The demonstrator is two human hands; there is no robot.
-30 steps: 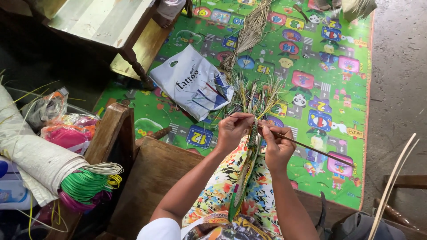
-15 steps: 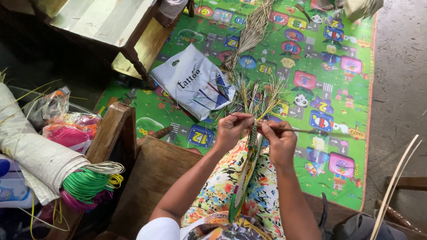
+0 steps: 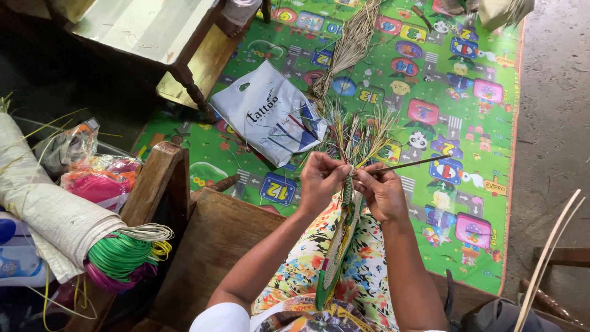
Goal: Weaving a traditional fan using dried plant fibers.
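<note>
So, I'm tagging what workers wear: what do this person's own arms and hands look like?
Both forearms are bare, and the left hand and right hand wear no gloves. No rings or watch can be made out. A short white sleeve covers the left upper arm.

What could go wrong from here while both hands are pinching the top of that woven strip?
1. The loose strand ends fan out unsecured above the left hand and right hand; if the pinch slackens, the last weave of the woven strip might loosen.
2. The thin dark stick in the right hand points out sideways and could snag those ends.
3. The strip hangs down across the lap, so it may twist.
</note>
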